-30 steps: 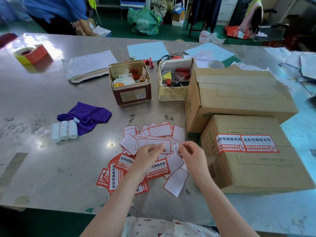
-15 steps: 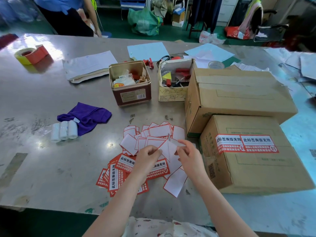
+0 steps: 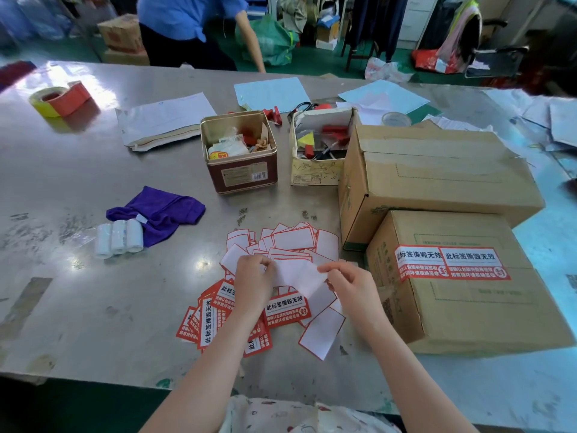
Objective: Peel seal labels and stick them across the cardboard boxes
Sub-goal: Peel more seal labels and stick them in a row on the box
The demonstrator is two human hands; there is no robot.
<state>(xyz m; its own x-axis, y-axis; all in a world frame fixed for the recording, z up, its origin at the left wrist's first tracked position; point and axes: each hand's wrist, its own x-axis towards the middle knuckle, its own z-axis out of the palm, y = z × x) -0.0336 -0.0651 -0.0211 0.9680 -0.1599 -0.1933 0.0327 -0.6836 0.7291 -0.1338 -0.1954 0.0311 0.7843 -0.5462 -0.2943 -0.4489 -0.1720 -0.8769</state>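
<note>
Bare tabletop (image 3: 93, 295) left; boxes (image 3: 462, 301) right.

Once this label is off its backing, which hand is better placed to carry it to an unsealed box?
Probably the right hand. It pinches one end of the white strip and is nearer the cardboard boxes, both on its side. The left hand pinches the other end, over the label pile, farther away.

A single wide-angle view from a camera worn on the person's head looks forward and steeply down onto a metal surface (image 3: 93, 307). Both forearms reach in from the bottom edge, close to the lens. The room's floor shows along the top edge.
</note>
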